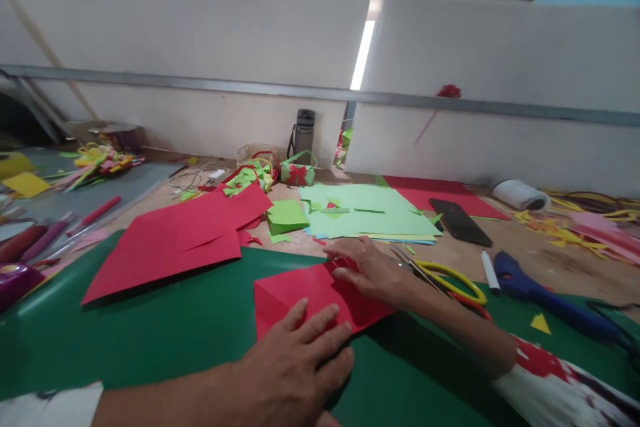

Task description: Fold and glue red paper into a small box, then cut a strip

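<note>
Red paper (pixel 287 293), toward table's (pixel 525 259) near edge, long axis left-right; left hand (pixel 303 363) spread atop its near side, right hand (pixel 375 270) at far edge, pinch unclear.

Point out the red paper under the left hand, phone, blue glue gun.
Red paper (pixel 306 285): head view, bare upper-left part.
Phone (pixel 460 221): head view, middle of dark face.
Blue glue gun (pixel 554 303): head view, middle of body.
</note>
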`<state>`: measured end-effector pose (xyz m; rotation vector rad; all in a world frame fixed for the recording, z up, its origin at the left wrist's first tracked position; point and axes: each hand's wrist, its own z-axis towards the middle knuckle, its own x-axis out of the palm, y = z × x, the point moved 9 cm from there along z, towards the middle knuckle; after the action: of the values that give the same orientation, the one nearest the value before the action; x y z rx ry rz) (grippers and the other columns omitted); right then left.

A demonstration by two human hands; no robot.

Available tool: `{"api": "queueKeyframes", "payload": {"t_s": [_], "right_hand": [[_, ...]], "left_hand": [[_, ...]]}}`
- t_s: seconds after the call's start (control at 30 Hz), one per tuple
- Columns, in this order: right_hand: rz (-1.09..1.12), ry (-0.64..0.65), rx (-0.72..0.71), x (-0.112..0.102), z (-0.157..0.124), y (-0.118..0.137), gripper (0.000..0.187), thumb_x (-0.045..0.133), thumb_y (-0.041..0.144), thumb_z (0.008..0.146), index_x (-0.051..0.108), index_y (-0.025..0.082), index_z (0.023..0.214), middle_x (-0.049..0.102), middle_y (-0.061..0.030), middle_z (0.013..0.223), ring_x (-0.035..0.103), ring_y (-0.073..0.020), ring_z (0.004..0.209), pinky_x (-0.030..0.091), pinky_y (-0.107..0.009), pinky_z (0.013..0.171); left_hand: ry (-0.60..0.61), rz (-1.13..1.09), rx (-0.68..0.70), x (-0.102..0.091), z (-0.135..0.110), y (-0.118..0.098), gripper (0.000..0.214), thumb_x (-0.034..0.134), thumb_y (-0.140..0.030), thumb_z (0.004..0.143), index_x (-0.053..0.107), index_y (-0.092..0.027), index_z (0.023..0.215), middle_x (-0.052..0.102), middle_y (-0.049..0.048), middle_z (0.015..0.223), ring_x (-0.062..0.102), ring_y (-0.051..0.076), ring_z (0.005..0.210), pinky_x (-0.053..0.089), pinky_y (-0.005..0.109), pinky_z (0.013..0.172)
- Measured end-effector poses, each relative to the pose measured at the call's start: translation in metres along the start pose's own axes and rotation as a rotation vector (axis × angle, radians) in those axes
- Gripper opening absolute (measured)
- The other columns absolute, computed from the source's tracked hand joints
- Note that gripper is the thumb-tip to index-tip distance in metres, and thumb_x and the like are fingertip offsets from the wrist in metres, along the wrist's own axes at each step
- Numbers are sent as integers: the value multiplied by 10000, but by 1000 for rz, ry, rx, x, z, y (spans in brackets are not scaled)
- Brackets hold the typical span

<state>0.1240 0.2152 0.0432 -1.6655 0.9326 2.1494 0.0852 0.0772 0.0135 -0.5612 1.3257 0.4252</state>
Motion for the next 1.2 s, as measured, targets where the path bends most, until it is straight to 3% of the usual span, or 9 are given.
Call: {"api": "queueKeyframes", "payload": {"t_s": [0.1,0.2,0.3,0.43,0.53,0.73,0.93,1.07,1.2], "right_hand": [[19,38,-29,6,0,5,353,534,209,847,581,218,1196,620,-92,1220,521,-246,1166,258,-546,1030],[38,56,-47,7,1,9,311,540,221,855,594,222,1162,639,-73,1180,518,-238,1165,250,-528,1041],[57,61,-49,6,3,13,326,536,227,859,583,229,1182,633,-71,1189,526,-239,1154,236,-534,1047],[85,65,-47,7,8,20,357,516,188,855,568,210,1208,615,-91,1229,516,-262,1171,199,-575,1051],[120,84,-69,10,12,27,347,515,166,849,583,207,1187,623,-83,1220,526,-248,1160,260,-525,1043],[207,116,-106,17,18,37,386,518,143,833,574,214,1208,655,-42,1173,560,-213,1114,214,-495,1084],[260,104,-102,16,17,43,406,536,131,815,572,205,1212,680,-41,1116,575,-209,1083,177,-503,1097],[282,47,-96,8,14,47,444,578,105,786,570,217,1216,688,-32,1085,586,-194,1054,150,-496,1107],[319,-10,-108,-2,8,51,490,608,81,743,574,211,1214,679,-51,1079,596,-194,1023,356,-435,1001]], "left_hand": [[93,-93,-35,-7,1,2,616,350,-522,944,385,-88,1380,379,191,1437,354,356,1319,350,527,1030],[133,-109,-45,-13,2,3,610,389,-504,940,372,-97,1395,356,174,1452,316,333,1345,309,506,1070],[149,-118,-35,-11,2,2,615,421,-478,934,359,-80,1398,339,161,1464,280,336,1361,284,532,1078],[122,-125,-17,-8,2,1,599,337,-485,959,366,-71,1390,341,147,1467,278,351,1357,275,567,1062],[87,-103,-16,-9,2,3,595,345,-498,952,395,-79,1372,365,140,1457,291,354,1350,257,557,1070],[206,-143,0,-7,3,1,601,327,-487,961,383,-56,1377,368,161,1451,295,345,1347,207,556,1090],[191,-64,11,-15,3,-2,561,362,-446,964,400,-58,1367,409,147,1431,344,311,1328,218,481,1099],[107,-14,3,-13,2,-1,536,361,-452,964,436,-81,1345,444,131,1411,395,296,1289,195,471,1101],[19,60,17,-12,2,-2,530,405,-470,947,475,-87,1306,488,121,1377,468,276,1214,227,448,1083]]}}
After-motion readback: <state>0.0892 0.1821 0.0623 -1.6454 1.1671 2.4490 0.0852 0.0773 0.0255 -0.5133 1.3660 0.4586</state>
